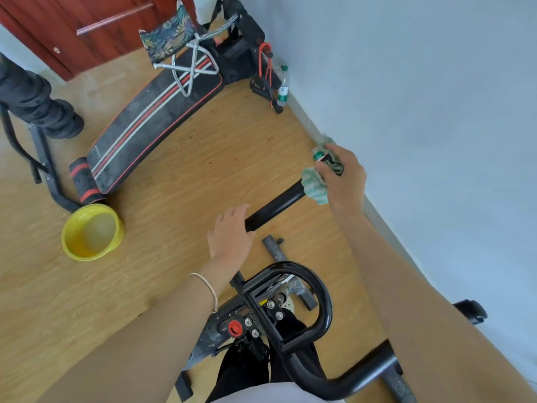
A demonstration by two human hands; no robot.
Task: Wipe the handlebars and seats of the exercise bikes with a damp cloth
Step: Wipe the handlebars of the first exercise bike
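Our green cloth [315, 184] sits bunched over the far tip of the black handlebar [276, 207], our right hand [345, 175] with fingers curled round it to rub the end. Our left hand [231, 234] rests lower on the bar, fingers relaxed, likely steadying it. A yellow basin [65, 237] stands well apart on the floor.

The green and white cloth [313, 184] is all bunched up on the far tip of the handlebar [274, 207], a long black bar that slants up.

Handlebar [276, 205] tip hidden under cloth [313, 186]; bottle [282, 89] label too small; legs [35, 103] cut off, L edge.
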